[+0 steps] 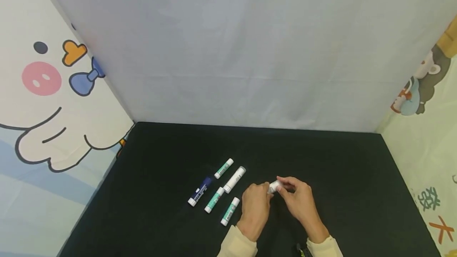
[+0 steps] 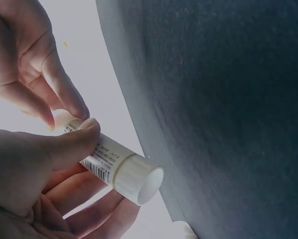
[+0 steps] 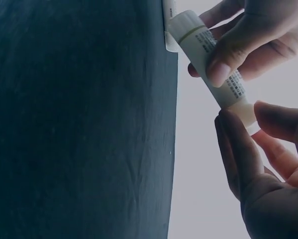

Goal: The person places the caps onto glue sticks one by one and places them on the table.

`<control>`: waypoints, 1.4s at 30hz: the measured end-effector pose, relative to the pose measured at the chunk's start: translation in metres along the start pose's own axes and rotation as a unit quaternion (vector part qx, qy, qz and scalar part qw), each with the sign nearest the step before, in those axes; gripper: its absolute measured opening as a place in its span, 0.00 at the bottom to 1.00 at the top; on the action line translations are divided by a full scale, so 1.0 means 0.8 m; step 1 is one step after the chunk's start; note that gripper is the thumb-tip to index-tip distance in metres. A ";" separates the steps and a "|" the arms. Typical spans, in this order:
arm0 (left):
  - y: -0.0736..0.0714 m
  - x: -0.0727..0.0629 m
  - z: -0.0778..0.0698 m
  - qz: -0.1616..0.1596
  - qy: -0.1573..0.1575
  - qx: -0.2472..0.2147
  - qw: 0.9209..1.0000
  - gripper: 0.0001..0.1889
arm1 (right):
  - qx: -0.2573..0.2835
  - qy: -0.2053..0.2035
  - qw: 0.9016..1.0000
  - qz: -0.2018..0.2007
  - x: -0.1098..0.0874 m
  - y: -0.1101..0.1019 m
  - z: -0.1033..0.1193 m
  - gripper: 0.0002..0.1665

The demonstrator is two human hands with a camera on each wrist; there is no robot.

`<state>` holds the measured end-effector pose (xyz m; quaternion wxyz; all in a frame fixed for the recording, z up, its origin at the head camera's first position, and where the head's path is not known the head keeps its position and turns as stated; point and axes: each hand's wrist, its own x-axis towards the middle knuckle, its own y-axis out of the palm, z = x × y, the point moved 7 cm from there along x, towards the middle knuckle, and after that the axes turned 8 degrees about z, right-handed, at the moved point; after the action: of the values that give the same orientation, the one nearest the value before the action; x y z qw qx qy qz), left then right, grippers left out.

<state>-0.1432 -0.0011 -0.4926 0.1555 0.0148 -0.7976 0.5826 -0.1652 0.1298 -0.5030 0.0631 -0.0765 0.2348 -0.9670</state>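
A white glue stick (image 1: 274,186) with small printed text is held between both hands above the black table. My left hand (image 1: 255,208) grips its printed tube (image 2: 109,158), the thumb laid along one side and the fingers curled beneath. At the opposite end, the fingertips and thumb of my right hand (image 1: 298,200) pinch the pale tip (image 3: 243,113). In the right wrist view, my left hand (image 3: 258,45) shows higher up on the tube. Left of the hands lie a white glue stick (image 1: 235,179) and a navy one (image 1: 200,191).
Several green-and-white glue sticks (image 1: 230,211) lie on the black table (image 1: 342,169), the closest beside my left wrist. A small dark item with yellow (image 1: 300,250) shows at the bottom edge near my right sleeve. A pale cloth (image 1: 242,50) hangs behind the table.
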 end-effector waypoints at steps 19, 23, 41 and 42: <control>-0.006 0.002 0.019 0.014 -0.040 0.039 0.998 0.12 | 0.006 -0.021 1.000 0.015 0.015 0.024 0.004 0.14; -0.007 0.002 0.022 0.011 -0.046 0.040 0.998 0.12 | 0.003 -0.022 1.000 0.019 0.017 0.028 0.004 0.14; -0.005 0.004 0.033 0.013 -0.090 0.062 0.994 0.11 | 0.006 -0.022 0.999 0.039 0.029 0.047 0.004 0.14; -0.005 0.004 0.034 0.014 -0.092 0.062 0.994 0.11 | 0.004 -0.023 0.999 0.041 0.030 0.048 0.003 0.14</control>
<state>-0.1520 -0.0268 -0.4956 0.0715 0.0668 -0.7708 0.6296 -0.1853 0.0908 -0.5156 0.1080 -0.0887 0.2320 -0.9626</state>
